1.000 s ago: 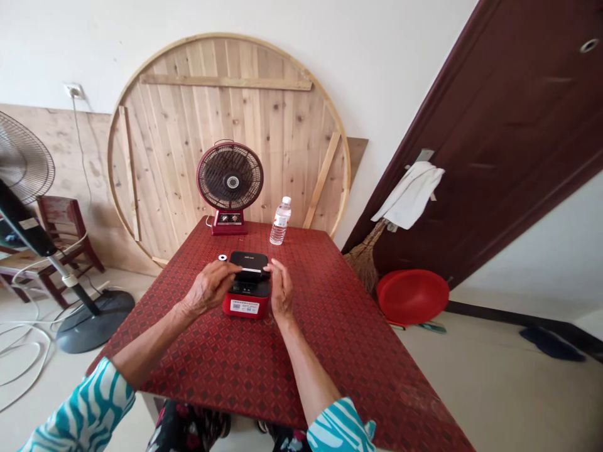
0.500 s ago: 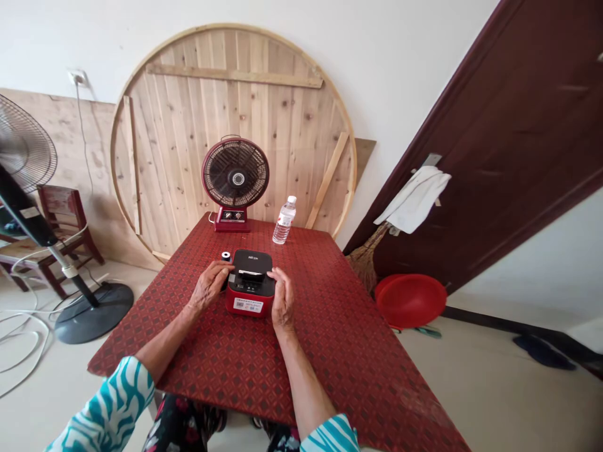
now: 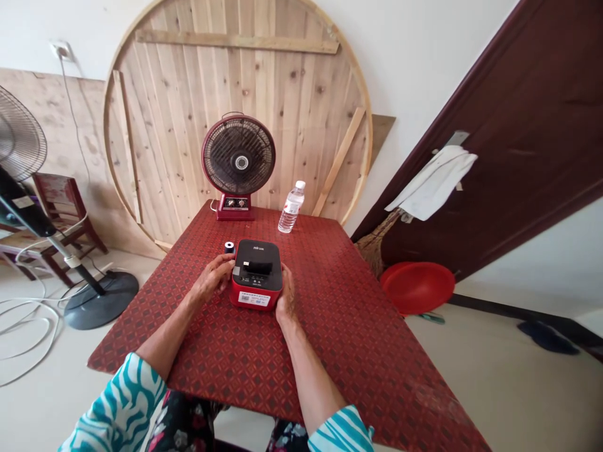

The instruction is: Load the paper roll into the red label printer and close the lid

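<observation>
A small red-and-black box that looks like a receipt printer (image 3: 257, 254) sits on the table, with a dark slot across its black top and a white label on its red front. My left hand (image 3: 211, 276) is at its left side, fingers bent and fingertips against the edge. Along the right side, my right hand (image 3: 286, 298) grips it, with some fingers hidden behind the casing. Just beyond my left fingertips stands a small paper roll (image 3: 229, 247) with a white top and dark side.
A red table fan (image 3: 239, 164) and a water bottle (image 3: 291, 207) stand at the far end of the patterned table (image 3: 358, 351). A floor fan (image 3: 80, 270) and cables are on the left. A red basin (image 3: 419, 287) lies right, near the door.
My right hand has slid lower along the printer's side. The white strip across the slot is mostly out of sight, leaving a dark opening. The view has shifted slightly.
</observation>
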`<state>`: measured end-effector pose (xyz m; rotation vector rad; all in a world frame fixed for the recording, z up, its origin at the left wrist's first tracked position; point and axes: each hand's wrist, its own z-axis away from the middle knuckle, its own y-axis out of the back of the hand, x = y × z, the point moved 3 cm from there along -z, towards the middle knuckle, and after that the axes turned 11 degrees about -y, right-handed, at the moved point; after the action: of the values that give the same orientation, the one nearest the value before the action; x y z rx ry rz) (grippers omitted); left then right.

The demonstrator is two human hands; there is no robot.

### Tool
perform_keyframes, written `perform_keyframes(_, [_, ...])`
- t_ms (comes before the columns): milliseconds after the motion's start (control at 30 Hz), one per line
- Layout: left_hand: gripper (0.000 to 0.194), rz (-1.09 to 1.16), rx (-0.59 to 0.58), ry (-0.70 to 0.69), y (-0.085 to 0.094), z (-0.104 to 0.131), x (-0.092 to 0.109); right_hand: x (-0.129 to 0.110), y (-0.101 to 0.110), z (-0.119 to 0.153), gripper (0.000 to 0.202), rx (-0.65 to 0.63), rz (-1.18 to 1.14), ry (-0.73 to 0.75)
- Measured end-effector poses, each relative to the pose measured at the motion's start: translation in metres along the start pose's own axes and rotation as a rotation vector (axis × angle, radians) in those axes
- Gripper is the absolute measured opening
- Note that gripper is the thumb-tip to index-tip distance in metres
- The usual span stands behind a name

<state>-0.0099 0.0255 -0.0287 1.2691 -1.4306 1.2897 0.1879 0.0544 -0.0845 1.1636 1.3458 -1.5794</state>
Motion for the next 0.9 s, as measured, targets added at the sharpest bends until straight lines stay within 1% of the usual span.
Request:
perform_keyframes(133, [0.067, 0.064, -0.042, 0.013, 0.0023, 0.0015, -0.0035, -0.0030, -0.0014, 0.0010, 0.047, 0.000, -0.002, -0.002])
perform_keyframes(233, [0.071, 0.054, -0.065, 0.014, 0.0020, 0.0024, -0.0036, -0.0018, -0.0018, 0.0002, 0.048, -0.011, -0.008, -0.011])
perform_keyframes(333, [0.076, 0.045, -0.051, 0.021, 0.0002, 0.0030, -0.0033, 0.0003, -0.0017, -0.0005, 0.048, -0.020, -0.018, -0.017])
perform_keyframes(467, [0.080, 0.091, -0.016, 0.038, -0.0032, 0.0042, -0.0012, 0.0017, -0.0013, -0.0005, 0.049, -0.021, -0.007, -0.009])
perform_keyframes(600, [0.081, 0.132, -0.008, 0.062, -0.0049, 0.0036, 0.0005, 0.0030, -0.0013, -0.0014, 0.049, -0.020, -0.001, 0.013])
perform_keyframes(767, [0.080, 0.166, -0.003, 0.082, -0.0045, -0.0005, -0.0021, 0.0037, -0.0011, -0.0029, 0.050, -0.018, 0.007, 0.028])
perform_keyframes(900, [0.076, 0.158, -0.035, 0.081, -0.0034, -0.0020, -0.0028, 0.0024, -0.0004, -0.0023, 0.049, -0.016, 0.026, 0.031])
